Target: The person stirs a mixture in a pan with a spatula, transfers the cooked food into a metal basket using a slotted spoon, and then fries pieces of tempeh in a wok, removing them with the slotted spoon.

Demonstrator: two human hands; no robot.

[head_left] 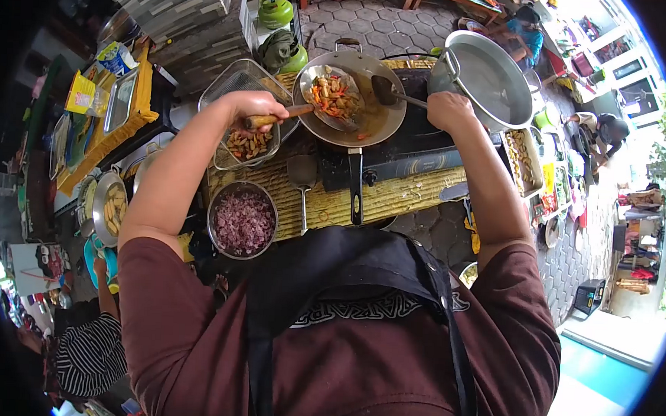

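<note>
My left hand (255, 109) is closed on the wooden handle of a skimmer (343, 122). Browned food pieces with red and orange chilli strips (333, 95) lie in the skimmer's bowl, over the left side of a wok (391, 129). Brownish oil or sauce covers part of the wok's bottom. My right hand (449, 111) grips the handle of a dark spatula (383, 90), whose blade is inside the wok at the right. The wok sits on a gas stove (417, 164). Left of it, beneath my left hand, is a wire basket (231, 77) and a container of fried pieces (248, 145).
A large pot of cloudy liquid (491, 81) stands right of the wok. Nearer me are a bowl of chopped shallots (243, 219) and a second spatula (302, 173). Green gas cylinders (275, 11) stand behind. Other people (92, 354) are at the sides.
</note>
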